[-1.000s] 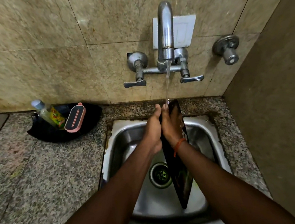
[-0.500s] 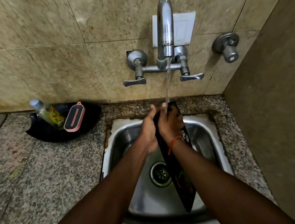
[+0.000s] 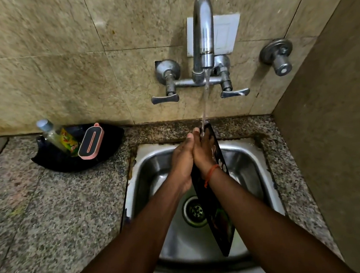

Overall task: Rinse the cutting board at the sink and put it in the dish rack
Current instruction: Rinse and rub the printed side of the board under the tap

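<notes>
A thin black cutting board (image 3: 220,224) with a printed picture stands on edge over the steel sink (image 3: 150,160), its top end under the running water from the tap (image 3: 202,32). My left hand (image 3: 182,160) presses flat against the board's left face. My right hand (image 3: 204,151), with an orange thread on the wrist, lies flat against the right face near the top. The board is squeezed between both palms. No dish rack is visible.
A black tray (image 3: 55,160) on the granite counter at the left holds a bottle (image 3: 55,136) and a pink-edged scrubber (image 3: 90,142). Two lever handles sit under the tap. A separate valve (image 3: 277,57) sticks out at the right. A side wall stands close on the right.
Both hands have slid slightly along the board's faces near its top. The board has tilted a little, then come back under the stream. Water keeps running.
</notes>
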